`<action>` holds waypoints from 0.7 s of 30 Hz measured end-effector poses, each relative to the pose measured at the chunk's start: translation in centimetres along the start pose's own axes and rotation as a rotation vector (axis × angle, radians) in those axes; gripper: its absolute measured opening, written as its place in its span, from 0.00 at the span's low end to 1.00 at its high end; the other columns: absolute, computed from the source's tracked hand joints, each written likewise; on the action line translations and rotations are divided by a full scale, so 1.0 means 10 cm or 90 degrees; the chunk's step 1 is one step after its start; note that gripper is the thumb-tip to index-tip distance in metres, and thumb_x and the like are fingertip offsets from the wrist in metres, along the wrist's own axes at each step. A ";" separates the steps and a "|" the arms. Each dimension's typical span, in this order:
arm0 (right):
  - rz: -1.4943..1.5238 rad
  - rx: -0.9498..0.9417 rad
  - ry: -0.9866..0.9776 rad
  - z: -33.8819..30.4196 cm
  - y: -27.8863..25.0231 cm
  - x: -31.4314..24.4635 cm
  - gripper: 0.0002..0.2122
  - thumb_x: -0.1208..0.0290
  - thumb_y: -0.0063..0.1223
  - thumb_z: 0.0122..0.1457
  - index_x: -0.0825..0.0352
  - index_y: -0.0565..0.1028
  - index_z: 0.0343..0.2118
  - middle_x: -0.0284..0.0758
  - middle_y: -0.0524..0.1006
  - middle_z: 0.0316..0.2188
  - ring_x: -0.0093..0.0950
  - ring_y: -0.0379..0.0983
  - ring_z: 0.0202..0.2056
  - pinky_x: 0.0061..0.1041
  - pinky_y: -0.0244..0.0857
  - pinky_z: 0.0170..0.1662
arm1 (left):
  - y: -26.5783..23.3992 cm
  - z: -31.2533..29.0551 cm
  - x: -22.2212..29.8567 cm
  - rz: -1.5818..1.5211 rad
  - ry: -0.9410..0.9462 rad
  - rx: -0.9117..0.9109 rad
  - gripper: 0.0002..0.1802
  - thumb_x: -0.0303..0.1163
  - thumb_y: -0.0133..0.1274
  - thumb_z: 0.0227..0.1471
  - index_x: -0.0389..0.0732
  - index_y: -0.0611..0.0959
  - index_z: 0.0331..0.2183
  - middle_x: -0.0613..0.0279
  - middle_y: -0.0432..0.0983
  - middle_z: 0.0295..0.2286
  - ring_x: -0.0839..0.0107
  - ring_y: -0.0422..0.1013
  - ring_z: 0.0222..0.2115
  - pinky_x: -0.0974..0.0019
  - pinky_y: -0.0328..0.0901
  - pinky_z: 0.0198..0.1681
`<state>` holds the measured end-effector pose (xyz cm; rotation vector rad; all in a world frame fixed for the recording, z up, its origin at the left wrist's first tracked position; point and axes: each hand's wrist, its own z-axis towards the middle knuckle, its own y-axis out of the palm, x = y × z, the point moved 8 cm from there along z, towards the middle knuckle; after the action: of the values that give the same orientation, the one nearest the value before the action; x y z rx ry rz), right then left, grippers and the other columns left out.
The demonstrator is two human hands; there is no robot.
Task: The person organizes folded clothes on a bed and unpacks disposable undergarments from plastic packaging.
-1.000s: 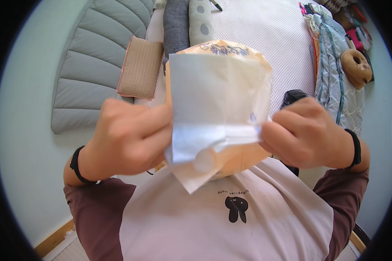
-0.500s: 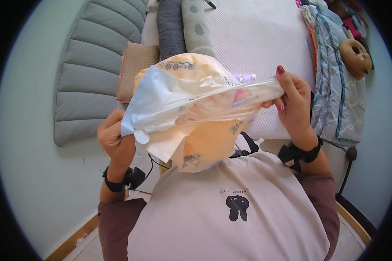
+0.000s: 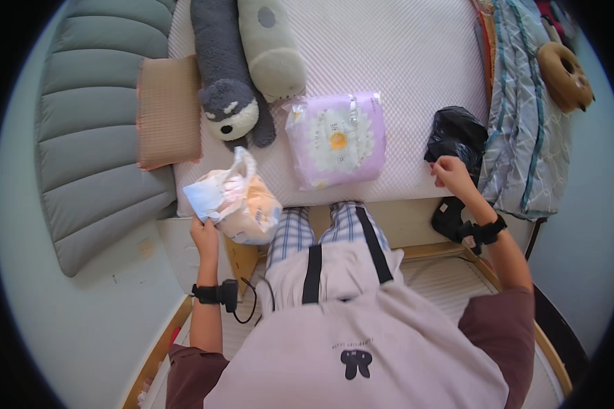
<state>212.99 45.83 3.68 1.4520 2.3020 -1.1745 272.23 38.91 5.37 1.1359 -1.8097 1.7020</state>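
Note:
My left hand grips the edge of an orange-and-white plastic package, torn open at its top, with pale, pinkish contents showing inside. The package hangs at the bed's front edge, on my left. My right hand has its fingers curled together just at the near edge of a black plastic bag. Whether it touches that bag, or pinches anything, I cannot make out. Between the two hands, a sealed purple package with a daisy print lies on the bed.
Left of the purple package lie a grey-and-white plush dog and a pale grey bolster. A tan pillow leans by the grey padded headboard. Folded quilts and a brown ring-shaped plush sit at the right.
My right hand has let go of the orange-and-white package and moved beside the black bag. My left hand has carried the package lower and left. The view has shifted, uncovering the purple package.

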 end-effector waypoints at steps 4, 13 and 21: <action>-0.302 -0.096 -0.248 0.43 0.49 -0.08 0.07 0.73 0.49 0.48 0.73 0.72 0.20 0.48 0.72 0.18 0.48 0.70 0.24 0.36 0.65 0.30 | 0.44 0.27 -1.27 -0.243 -0.231 0.109 0.08 0.22 0.45 0.46 0.33 0.75 0.32 0.63 0.71 0.26 0.75 0.66 0.26 0.71 0.62 0.30; -0.513 -0.037 -0.763 1.36 1.83 -0.65 0.05 0.75 0.51 0.42 0.64 0.69 0.25 0.32 0.69 0.26 0.28 0.65 0.39 0.28 0.58 0.47 | 1.18 0.16 -1.92 -0.244 -0.367 0.138 0.28 0.17 0.43 0.45 0.32 0.62 0.51 0.53 0.65 0.46 0.67 0.63 0.43 0.66 0.57 0.49; -0.637 -0.030 -0.692 1.40 1.99 -0.31 0.02 0.76 0.50 0.42 0.63 0.70 0.21 0.31 0.68 0.24 0.26 0.65 0.37 0.34 0.54 0.49 | 2.50 0.10 0.26 0.201 0.193 0.008 0.26 0.21 0.46 0.43 0.32 0.67 0.48 0.48 0.63 0.48 0.54 0.55 0.52 0.57 0.48 0.55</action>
<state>227.45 38.19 -14.57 -0.5082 2.0360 -1.4949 251.52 35.29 -8.49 0.5741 -1.8545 1.9382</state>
